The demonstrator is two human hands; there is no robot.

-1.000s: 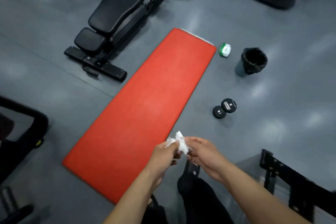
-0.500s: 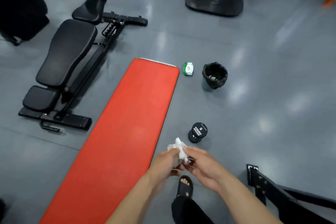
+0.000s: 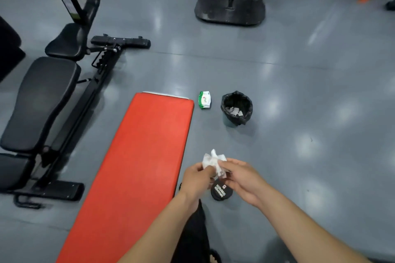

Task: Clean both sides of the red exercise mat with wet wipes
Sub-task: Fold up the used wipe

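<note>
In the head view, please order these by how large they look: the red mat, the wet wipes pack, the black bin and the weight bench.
1. Red mat and weight bench: they look alike in extent, and both are cut off by the frame, so I do not rank them.
2. Black bin.
3. Wet wipes pack.

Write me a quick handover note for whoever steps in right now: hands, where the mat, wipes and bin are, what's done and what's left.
Left hand and right hand both pinch one crumpled wet wipe in the air, beside the mat's right edge.
Red mat lies flat on the grey floor, one side up.
Wipe pack sits off the mat's far right corner; the black-lined bin next to it already holds used wipes.
A dumbbell lies on the floor under the hands.
Done: cannot tell how much is wiped.
Left: likely bin this wipe, then check both sides.
</note>
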